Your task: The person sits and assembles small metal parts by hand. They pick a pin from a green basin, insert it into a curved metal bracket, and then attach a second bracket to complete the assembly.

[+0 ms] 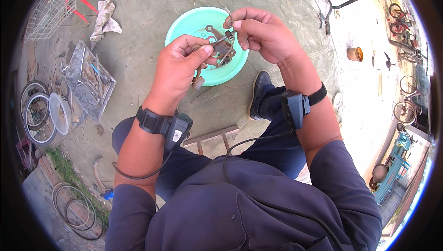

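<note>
Over a mint-green plastic basin, both my hands are raised and closed. My left hand pinches a rusty metal part between thumb and fingers; it looks like a bicycle brake caliper, with a small block hanging below the fingers. With thumb and forefinger, my right hand grips the thin curved upper end of the same part. My fingers cover some of it. More brown metal pieces show in the basin behind it, though where they end and the held part begins is hard to tell.
Left of me lie a grey metal tray with tools, bicycle wheels, a wire basket and a rag. A handlebar and an orange-brown tin lie right. A low wooden frame sits between my legs.
</note>
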Available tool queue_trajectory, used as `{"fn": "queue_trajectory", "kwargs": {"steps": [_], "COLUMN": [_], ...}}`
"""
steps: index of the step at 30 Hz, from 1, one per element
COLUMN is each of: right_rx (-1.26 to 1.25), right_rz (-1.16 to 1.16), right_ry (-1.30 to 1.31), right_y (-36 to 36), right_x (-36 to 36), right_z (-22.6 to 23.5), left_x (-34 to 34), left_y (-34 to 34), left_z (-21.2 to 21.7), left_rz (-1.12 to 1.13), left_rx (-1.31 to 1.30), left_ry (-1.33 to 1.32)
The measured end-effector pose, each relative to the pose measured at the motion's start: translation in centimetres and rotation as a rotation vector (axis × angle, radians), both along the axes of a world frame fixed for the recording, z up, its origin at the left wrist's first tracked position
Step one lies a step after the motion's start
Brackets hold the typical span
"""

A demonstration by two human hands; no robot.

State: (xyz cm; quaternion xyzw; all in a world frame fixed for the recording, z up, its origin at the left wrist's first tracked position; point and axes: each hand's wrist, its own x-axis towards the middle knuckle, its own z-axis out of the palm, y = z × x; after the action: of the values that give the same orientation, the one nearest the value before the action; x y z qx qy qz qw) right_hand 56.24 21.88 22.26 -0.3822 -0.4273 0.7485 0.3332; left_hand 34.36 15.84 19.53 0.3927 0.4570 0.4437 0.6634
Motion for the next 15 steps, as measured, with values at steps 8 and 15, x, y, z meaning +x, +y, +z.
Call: {"fn": "queue_trajectory", "kwargs": {"steps": [8, 15], "right_rx": [0.219, 0.319], "right_rz": [0.008, 0.145], "right_ry": [0.079, -0.128], "right_y": [0.7, 0.2], "right_x": [3.0, 3.3], "right_z": [1.3, 2.2], "left_x": [-0.9, -1.1], "left_y": [0.3, 0.3], "left_z": [0.0, 0.4], "left_rz": [-0.066, -0.154], "left_rx": [-0.120, -0.255], "left_ry": [-0.119, -0.225]}}
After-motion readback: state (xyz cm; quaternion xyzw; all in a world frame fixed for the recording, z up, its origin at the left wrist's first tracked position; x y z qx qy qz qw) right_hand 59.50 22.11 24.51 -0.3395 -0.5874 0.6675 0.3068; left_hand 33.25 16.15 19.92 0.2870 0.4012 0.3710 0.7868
